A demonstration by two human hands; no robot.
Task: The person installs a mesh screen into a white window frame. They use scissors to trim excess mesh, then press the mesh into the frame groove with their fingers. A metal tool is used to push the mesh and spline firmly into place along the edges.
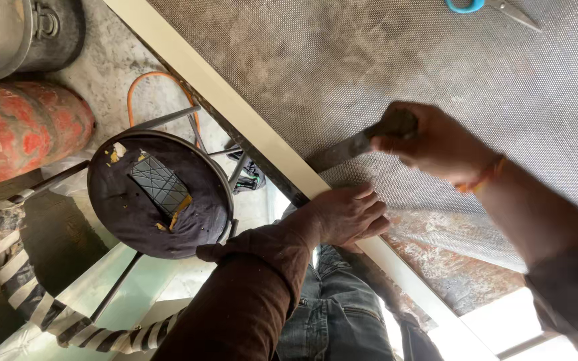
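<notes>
Left hand (346,214) of mine lies flat, fingers pressed together, on the cream frame (235,107), pinning the grey mesh (382,60) at that frame's near edge. Just beyond it my right hand (436,144) is fisted around a dark flat tool (349,148) whose tip meets the frame, so I judge the mesh edge seated only partly, with the loose fold beside the frame left. Farthest from the frame lie blue-handled scissors (486,7).
</notes>
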